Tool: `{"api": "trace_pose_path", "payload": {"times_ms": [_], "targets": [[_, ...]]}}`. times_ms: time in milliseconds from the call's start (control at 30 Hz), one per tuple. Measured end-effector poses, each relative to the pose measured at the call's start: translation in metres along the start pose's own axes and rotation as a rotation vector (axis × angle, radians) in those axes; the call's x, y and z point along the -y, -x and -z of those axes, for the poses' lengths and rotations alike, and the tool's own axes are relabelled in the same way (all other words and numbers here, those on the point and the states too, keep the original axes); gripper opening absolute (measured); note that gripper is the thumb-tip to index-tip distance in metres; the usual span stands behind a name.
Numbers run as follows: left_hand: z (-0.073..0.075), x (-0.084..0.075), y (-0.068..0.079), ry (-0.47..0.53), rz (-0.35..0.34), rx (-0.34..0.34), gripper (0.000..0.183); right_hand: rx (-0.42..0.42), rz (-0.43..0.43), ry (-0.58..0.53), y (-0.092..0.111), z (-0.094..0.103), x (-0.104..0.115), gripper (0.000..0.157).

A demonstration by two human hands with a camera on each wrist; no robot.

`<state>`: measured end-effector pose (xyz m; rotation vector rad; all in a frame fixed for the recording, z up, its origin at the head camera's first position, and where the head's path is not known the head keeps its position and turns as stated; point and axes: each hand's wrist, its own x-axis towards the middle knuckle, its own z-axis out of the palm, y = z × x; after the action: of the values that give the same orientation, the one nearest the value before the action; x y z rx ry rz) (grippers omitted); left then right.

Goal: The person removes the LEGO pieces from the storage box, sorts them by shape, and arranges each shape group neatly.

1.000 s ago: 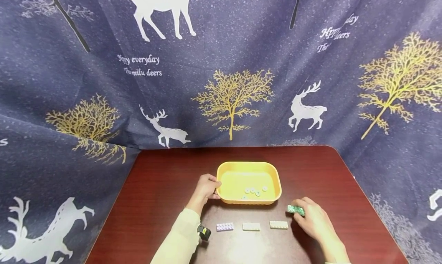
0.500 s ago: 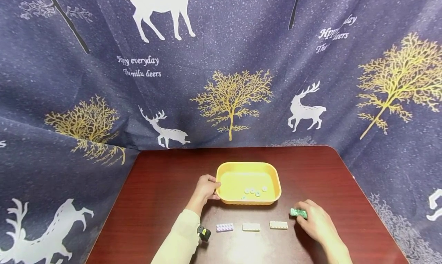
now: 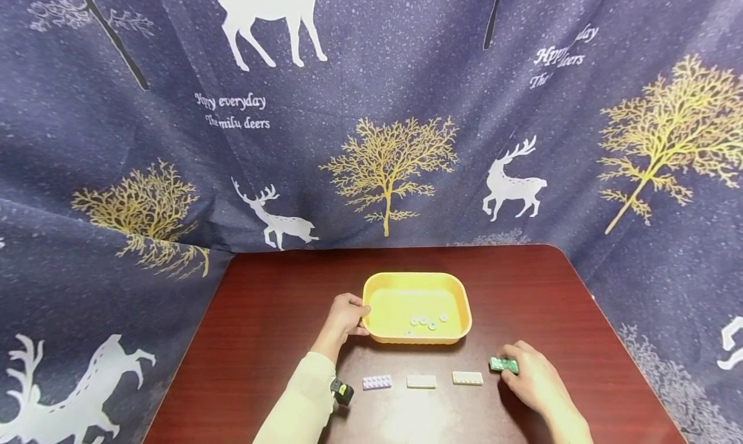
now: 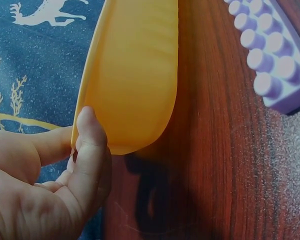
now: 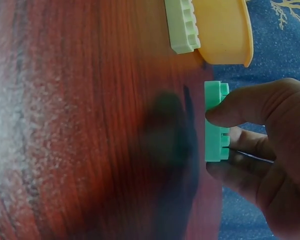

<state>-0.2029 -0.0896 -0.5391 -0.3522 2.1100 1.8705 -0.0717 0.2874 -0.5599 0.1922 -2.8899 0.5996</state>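
My left hand (image 3: 344, 316) grips the left rim of a yellow plastic tub (image 3: 417, 339), thumb on the inner side of the wall. In the left wrist view the thumb and fingers pinch that wall (image 4: 140, 90). To the right of the tub, my right hand (image 3: 533, 374) holds a green toy building brick (image 3: 504, 364) between thumb and fingers. The right wrist view has this green brick (image 5: 211, 135) just above the table, over its own shadow. Several small white round pieces (image 3: 432, 326) lie on the tub's floor.
In front of the tub, a purple brick (image 3: 377, 382), a pale yellowish brick (image 3: 421, 382) and a cream brick (image 3: 467, 378) lie in a row on the dark red table (image 3: 278, 282). A patterned blue cloth (image 3: 348, 192) hangs behind and at the sides.
My right hand has moved slightly right and toward me, bringing the green brick nearer the row's right end. The left hand keeps its grip on the tub, which stays in place.
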Motion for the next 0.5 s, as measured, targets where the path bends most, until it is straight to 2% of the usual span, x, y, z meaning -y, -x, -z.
{"api": "trace_pose_path", "payload": {"times_ms": [167, 500], "targets": [[0.0, 0.0012, -0.0003, 0.011, 0.004, 0.002, 0.025, -0.014, 0.015, 0.008, 0.0037, -0.003, -0.0008, 0.03], [-0.0008, 0.0028, -0.0014, 0.03, 0.003, 0.004, 0.022, 0.015, 0.002, 0.021, 0.0069, -0.0065, -0.0052, 0.029]]}}
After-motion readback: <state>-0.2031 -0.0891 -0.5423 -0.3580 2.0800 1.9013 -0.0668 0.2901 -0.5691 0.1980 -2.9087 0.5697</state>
